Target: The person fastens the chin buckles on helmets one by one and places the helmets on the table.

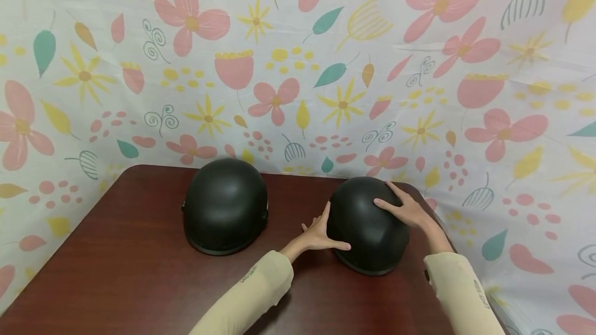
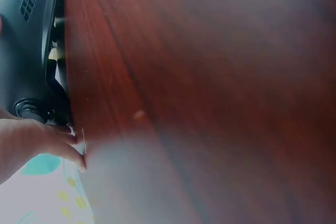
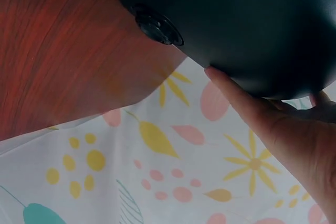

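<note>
"One helmet is being handled, by the look of it. Where is it?"

"Near the far right corner of the surface, dome upward. A second helmet stands to its left, apart from it and untouched."

"And the hold?"

"From both sides. The left hand is spread against the left of the dome, thumb toward the front. The right hand lies on the upper right, fingers splayed too. They look fairly straight, so I'd say the hands brace the shell rather than wrap around it."

"Is it off the surface?"

"I can't tell. The left wrist view shows the lower rim close to the wood, but not whether it bears weight there."

"Which step would you call this?"

"Placing or adjusting it between two hands, I'd judge. Whether it's a setting-down or a picking-up, I couldn't say."

"What does the next move call for?"

"Even pressure from both sides, since a smooth, round shell could slip past flat fingers. I'd mind the round knob by the rim, and allow little sideways drift with the edge so near."
</note>
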Tool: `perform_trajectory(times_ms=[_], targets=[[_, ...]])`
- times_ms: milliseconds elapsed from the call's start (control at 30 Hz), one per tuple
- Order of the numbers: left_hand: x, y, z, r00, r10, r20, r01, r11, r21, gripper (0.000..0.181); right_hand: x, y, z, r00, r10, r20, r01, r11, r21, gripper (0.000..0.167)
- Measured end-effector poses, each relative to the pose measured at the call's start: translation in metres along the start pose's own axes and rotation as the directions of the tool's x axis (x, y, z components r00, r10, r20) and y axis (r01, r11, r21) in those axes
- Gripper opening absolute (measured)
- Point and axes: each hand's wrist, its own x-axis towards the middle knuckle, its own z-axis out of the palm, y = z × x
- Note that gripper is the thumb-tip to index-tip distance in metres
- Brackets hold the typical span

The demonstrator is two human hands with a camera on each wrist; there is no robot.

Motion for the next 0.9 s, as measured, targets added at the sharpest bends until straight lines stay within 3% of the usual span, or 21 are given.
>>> perform_trajectory(times_ms=[200, 433, 600, 733, 900], targets=[[0.005, 0.002, 0.002, 1.0, 0.0, -0.011, -0.001, 0.999, -0.051, 0.129, -0.003, 0.002, -0.003, 1.0, 0.003, -0.002, -0.003, 1.0, 0.014, 0.09], [0.006, 0.004, 0.006, 0.995, -0.029, -0.098, 0.01, 0.981, -0.192, 0.13, -0.003, -0.001, -0.012, 0.998, 0.046, 0.048, -0.047, 0.999, 0.02, 0.092], [0.0, 0.001, 0.007, 0.988, -0.03, -0.149, -0.005, 0.972, -0.233, 0.127, -0.007, -0.003, -0.012, 0.995, 0.062, 0.074, -0.067, 0.996, 0.055, 0.091], [-0.01, 0.002, -0.004, 0.98, 0.014, -0.198, -0.056, 0.978, -0.203, 0.123, -0.009, -0.005, -0.008, 0.994, 0.062, 0.093, -0.074, 0.988, 0.132, 0.087], [-0.015, 0.014, -0.026, 0.974, 0.077, -0.212, -0.114, 0.979, -0.171, 0.119, -0.009, -0.007, -0.008, 0.996, 0.05, 0.08, -0.065, 0.979, 0.196, 0.083]])
